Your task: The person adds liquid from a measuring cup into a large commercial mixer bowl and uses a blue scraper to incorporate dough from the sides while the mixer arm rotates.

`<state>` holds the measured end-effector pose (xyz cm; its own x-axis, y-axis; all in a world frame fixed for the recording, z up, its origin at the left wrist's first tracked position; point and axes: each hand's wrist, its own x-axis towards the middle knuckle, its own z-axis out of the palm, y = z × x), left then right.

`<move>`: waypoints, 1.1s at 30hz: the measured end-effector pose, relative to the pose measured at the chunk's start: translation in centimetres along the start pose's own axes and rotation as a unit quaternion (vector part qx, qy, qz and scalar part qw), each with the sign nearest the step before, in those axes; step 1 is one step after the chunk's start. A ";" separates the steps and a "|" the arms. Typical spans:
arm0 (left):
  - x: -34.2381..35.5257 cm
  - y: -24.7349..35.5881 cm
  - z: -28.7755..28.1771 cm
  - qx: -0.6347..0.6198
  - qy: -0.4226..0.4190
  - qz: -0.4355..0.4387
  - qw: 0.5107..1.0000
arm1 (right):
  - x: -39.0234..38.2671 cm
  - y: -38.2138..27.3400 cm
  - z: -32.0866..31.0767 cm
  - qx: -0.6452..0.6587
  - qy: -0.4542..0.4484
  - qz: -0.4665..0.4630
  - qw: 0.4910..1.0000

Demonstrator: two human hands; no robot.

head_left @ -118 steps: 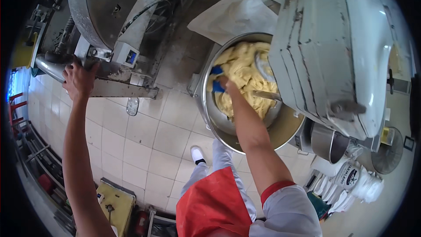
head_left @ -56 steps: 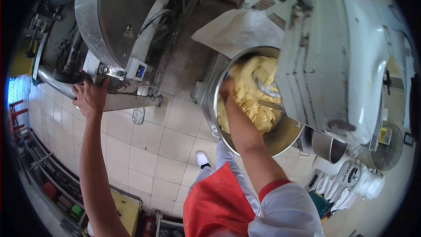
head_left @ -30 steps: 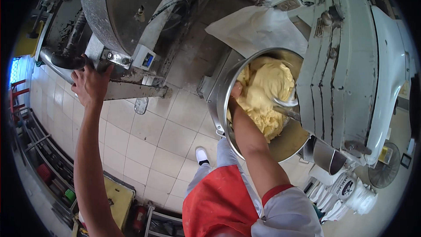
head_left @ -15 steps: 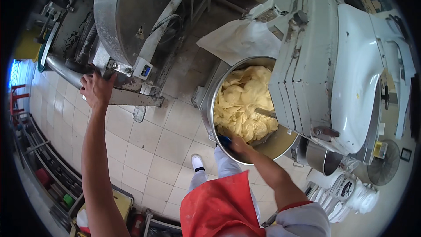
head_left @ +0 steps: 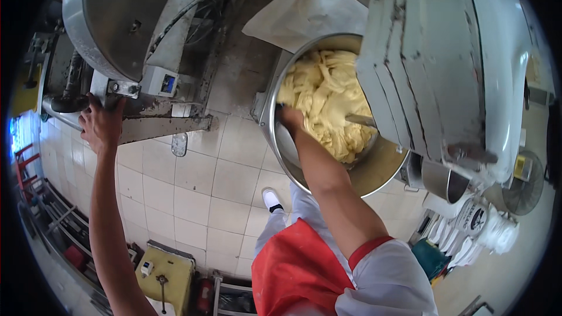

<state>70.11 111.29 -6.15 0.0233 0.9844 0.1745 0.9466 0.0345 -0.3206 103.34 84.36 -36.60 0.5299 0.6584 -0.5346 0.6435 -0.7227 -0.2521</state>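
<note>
My right hand reaches into a large steel mixing bowl, at its left inner wall beside pale yellow dough. Its fingers are closed round a small dark-blue tool, mostly hidden by the hand. The dough lies in thick, soft folds, and a metal mixer arm dips into it from the right. Far to the left, my left hand grips the metal frame of another machine, its fingers curled over the edge.
The white mixer housing overhangs the bowl's right side. A white sheet hangs behind the bowl. At left stands the machine with a rounded steel cover. A yellow-topped stand, racks and stacked white bags surround the tiled floor.
My right hand has moved up along the bowl's left inner wall, farther in. The dough has shifted and folded differently. My left hand stays on the frame while the view has shifted.
</note>
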 end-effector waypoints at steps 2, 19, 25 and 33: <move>0.6 3.0 0.1 -0.032 0.006 0.014 0.999 | 4.3 3.8 -1.6 0.021 0.114 -0.009 0.993; -0.4 1.5 -1.3 -0.012 -0.041 0.006 0.999 | -16.5 6.5 -3.5 0.133 -0.086 -0.073 0.985; 0.2 1.4 0.3 -0.004 -0.006 0.012 1.000 | -3.6 4.8 4.3 -0.050 0.058 -0.106 0.991; 1.1 -0.2 2.3 0.007 0.019 0.007 1.000 | 5.3 0.5 2.9 0.093 0.205 0.043 0.973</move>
<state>69.18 112.80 -7.98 0.0486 0.9775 0.2053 0.9418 0.0237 -0.3353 104.88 86.88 -41.94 0.7781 0.5943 -0.2035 0.4954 -0.7797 -0.3831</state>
